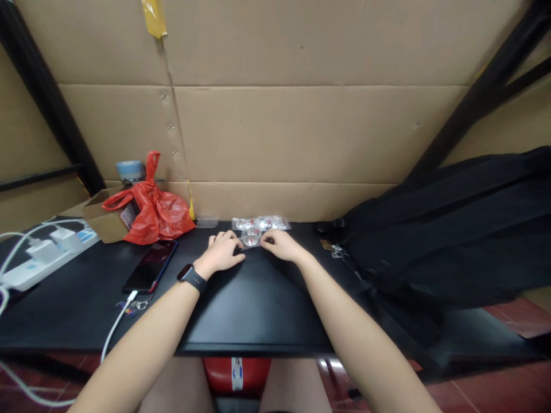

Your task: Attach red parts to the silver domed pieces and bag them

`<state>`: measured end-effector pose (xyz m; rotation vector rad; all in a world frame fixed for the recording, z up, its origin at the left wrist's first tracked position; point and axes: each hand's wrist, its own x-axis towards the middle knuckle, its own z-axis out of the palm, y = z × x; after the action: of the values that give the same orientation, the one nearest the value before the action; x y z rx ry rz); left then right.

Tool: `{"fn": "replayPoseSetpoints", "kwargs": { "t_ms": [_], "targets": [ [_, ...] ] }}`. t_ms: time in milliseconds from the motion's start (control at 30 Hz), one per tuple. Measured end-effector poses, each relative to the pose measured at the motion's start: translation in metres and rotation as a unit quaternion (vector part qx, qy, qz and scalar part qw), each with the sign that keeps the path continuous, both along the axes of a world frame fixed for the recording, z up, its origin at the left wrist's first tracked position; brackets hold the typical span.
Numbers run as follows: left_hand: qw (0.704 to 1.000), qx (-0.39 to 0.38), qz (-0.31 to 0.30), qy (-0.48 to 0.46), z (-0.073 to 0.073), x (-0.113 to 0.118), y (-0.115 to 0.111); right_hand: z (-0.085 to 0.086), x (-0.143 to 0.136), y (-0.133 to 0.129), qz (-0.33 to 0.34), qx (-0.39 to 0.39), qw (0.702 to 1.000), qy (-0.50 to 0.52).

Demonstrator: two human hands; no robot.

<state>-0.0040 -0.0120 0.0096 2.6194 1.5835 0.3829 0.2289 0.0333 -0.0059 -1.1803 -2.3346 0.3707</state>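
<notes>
Near the back of the black table, a small clear plastic packet [251, 238] with something round and a red mark inside lies between my hands. My right hand [279, 244] pinches the packet's right edge with thumb and fingertips. Resting on the tabletop at the packet's left side is my left hand [222, 251], its fingers spread and the thumb apart. Just behind, several similar shiny clear packets [271, 223] lie along the cardboard wall. What exactly the packets contain is too small to make out.
A red plastic bag [157, 209] leans by an open cardboard box [105, 215] at the left. In front lies a phone [150, 267] on a white cable, near a power strip [38, 264]. A black backpack [451, 229] and keys [338, 251] occupy the right side.
</notes>
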Motion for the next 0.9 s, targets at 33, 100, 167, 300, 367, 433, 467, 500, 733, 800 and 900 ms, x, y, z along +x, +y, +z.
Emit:
{"fn": "replayPoseSetpoints", "kwargs": {
  "t_ms": [33, 100, 167, 300, 367, 433, 467, 500, 733, 800, 900],
  "targets": [
    [1.000, -0.002, 0.007, -0.013, -0.001, 0.001, 0.001, 0.001, 0.001, 0.001, -0.010, -0.004, 1.000, 0.005],
    [0.999, -0.003, 0.021, -0.041, -0.002, 0.003, 0.005, 0.003, 0.002, 0.001, -0.028, -0.013, 0.999, 0.008],
    [0.997, -0.008, 0.043, -0.065, -0.003, 0.005, 0.008, 0.003, 0.002, 0.000, -0.044, -0.024, 0.999, 0.000],
    [0.992, -0.017, 0.103, -0.073, -0.006, 0.009, 0.011, 0.003, -0.005, -0.007, -0.119, -0.015, 0.992, -0.032],
    [0.991, 0.002, 0.117, -0.063, -0.007, 0.011, 0.010, 0.004, -0.010, -0.010, -0.158, 0.019, 0.987, -0.021],
    [0.989, 0.037, 0.124, -0.071, -0.004, 0.015, 0.007, 0.007, -0.014, -0.013, -0.135, 0.052, 0.989, 0.004],
    [0.987, 0.058, 0.126, -0.085, -0.002, 0.018, 0.005, 0.009, -0.016, -0.014, -0.104, 0.063, 0.993, 0.012],
    [0.983, 0.080, 0.126, -0.103, 0.002, 0.020, 0.002, 0.011, -0.017, -0.016, -0.071, 0.067, 0.995, 0.011],
    [0.989, 0.091, -0.006, -0.117, 0.014, 0.023, -0.011, 0.012, -0.019, -0.024, -0.044, 0.012, 0.996, -0.080],
    [0.995, 0.060, -0.036, -0.074, 0.009, 0.021, -0.011, 0.009, -0.020, -0.024, -0.048, -0.003, 0.995, -0.087],
    [0.998, 0.035, -0.016, -0.047, 0.000, 0.021, -0.006, 0.008, -0.018, -0.020, -0.052, -0.018, 0.997, -0.062]
  ]
}}
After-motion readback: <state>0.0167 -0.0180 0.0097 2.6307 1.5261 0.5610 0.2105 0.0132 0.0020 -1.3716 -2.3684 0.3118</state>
